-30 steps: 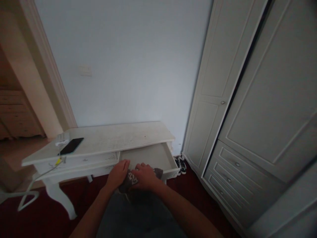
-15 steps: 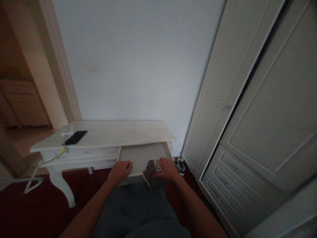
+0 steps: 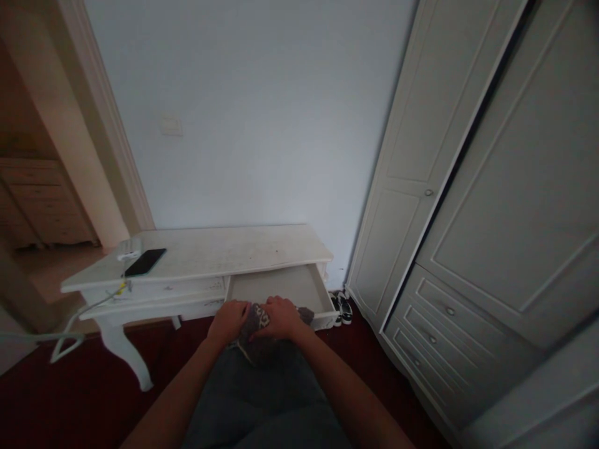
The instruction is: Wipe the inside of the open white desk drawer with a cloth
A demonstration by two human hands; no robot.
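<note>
While the drawer [image 3: 290,284] remains pulled out of the white table [image 3: 224,249], both hands are positioned at its near edge. The right hand [image 3: 281,317] grips the brown patterned cloth [image 3: 256,325], fingers bent over the top and thumb extended along the near side. The left hand [image 3: 229,322] is set at the cloth's left end, by the drawer's left front corner, fingers curled inward against the fabric; whether they pinch it cannot be determined. The cloth is located at the near side of the drawer, hiding part of its front edge from view.

Compared with the frame half a second ago, the right hand and cloth have shifted from the drawer's right front area toward its left half. The left hand, previously apart from the cloth, now contacts it. The phone [image 3: 146,262] rests on the tabletop left of the drawer, unmoved; dark shoes [image 3: 345,309] stand on the floor just right of it.
</note>
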